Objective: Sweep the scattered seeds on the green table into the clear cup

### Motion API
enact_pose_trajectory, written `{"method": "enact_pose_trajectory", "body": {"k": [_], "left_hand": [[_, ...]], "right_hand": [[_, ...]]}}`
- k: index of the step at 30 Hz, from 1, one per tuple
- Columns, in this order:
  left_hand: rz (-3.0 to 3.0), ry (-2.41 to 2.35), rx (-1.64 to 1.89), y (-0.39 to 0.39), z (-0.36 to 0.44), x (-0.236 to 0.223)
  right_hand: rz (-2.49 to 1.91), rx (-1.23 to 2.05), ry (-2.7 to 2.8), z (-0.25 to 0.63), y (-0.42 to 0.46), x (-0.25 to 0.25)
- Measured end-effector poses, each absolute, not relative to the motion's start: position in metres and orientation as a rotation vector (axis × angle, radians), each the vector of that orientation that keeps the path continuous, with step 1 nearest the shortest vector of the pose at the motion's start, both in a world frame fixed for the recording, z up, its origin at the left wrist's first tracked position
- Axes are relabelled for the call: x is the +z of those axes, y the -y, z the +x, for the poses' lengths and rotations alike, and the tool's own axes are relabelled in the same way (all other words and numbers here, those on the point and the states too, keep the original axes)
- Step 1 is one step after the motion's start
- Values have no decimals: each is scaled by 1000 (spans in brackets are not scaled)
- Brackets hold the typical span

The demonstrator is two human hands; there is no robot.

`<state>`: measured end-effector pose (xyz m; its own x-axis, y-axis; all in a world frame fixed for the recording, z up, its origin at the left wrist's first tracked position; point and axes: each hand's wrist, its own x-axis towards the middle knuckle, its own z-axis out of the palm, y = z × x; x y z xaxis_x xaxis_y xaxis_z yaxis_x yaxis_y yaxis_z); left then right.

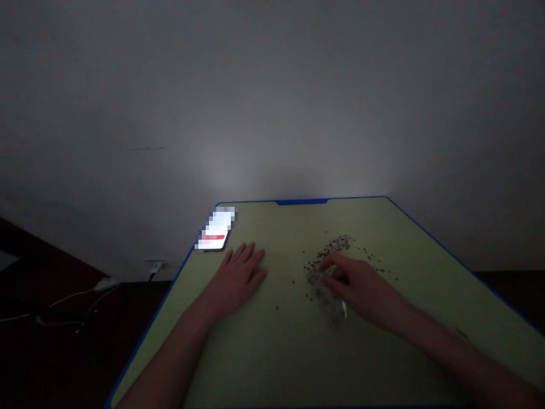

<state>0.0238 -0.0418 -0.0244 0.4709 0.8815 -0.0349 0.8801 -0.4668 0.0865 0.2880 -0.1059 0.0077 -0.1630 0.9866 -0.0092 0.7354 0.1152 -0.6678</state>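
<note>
Bits (334, 246), dark, scattered; beside them my right hand (351, 281) pinches a clear bag (331, 307); left of them my left hand (239, 278) lies splayed.

Tbl (264, 363) pale green, edge (302, 201) blue — dk specks (337, 245) on it, white/red scrn (217, 227) at far L, wall (272, 102) behind grey.

Transparent bag (331, 307) blurry, partly behind right hand (360, 282); specks (340, 244) too small for identification; phone screen (217, 228) pixelated
</note>
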Motion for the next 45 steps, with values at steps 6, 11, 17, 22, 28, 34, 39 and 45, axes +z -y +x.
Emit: {"method": "enact_pose_trajectory", "body": {"k": [6,11,17,22,28,34,39,45], "left_hand": [[2615,-1567,32,43,25,-22],[2591,-1558,39,44,25,-22],[2610,-1541,50,44,24,-23],[2608,-1525,58,44,23,-23],[2611,-1527,94,44,23,-25],[2619,-1525,52,45,24,-22],[2609,-1539,58,45,24,-21],[2593,-1533,102,43,23,-23]], "right_hand": [[-1659,755,1982,285,101,1],[-1658,695,2043,281,95,0],[-1646,648,2090,281,89,2],[-1607,647,2128,283,88,6],[-1587,700,2142,282,87,0],[-1623,651,2140,274,82,-3],[-1509,677,2215,262,80,-4],[-1419,562,2441,241,79,2]]}}
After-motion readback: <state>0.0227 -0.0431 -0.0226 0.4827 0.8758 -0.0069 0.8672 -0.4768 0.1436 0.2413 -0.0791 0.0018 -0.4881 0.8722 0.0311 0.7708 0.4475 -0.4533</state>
